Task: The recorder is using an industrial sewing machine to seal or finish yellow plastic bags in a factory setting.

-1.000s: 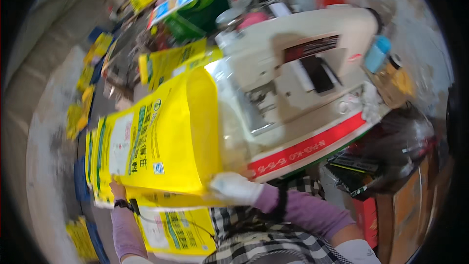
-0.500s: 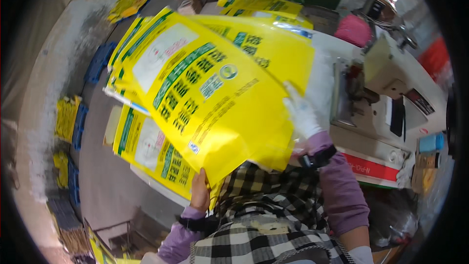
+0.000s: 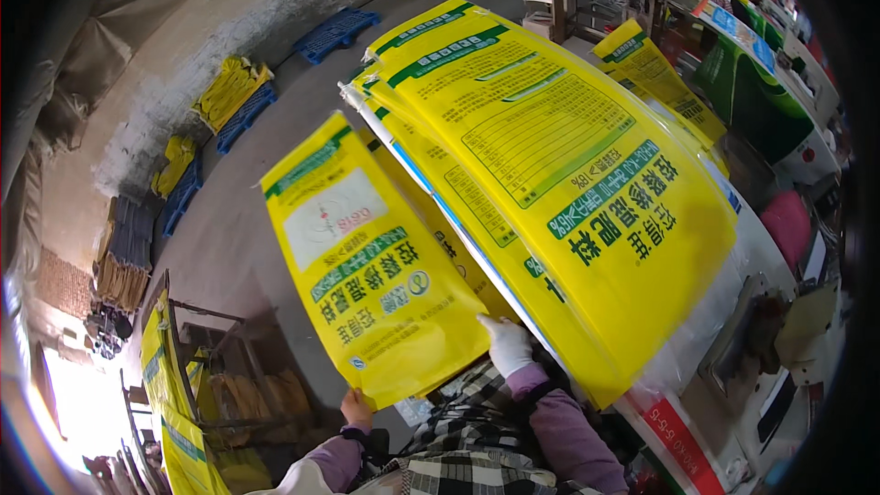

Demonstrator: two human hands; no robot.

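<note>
Yellow printed sacks (image 3: 568, 174) lie in a large fanned stack above and to the right of the right hand (image 3: 507, 346), whose white-gloved fingers press flat against the stack's underside. A single yellow sack (image 3: 371, 266) stands up above the bare left hand (image 3: 356, 406), which pinches its lower corner.

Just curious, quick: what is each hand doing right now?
Left hand: closed on the yellow bag, at its corner.
Right hand, gloved: against the bag stack; grip unclear.
</note>
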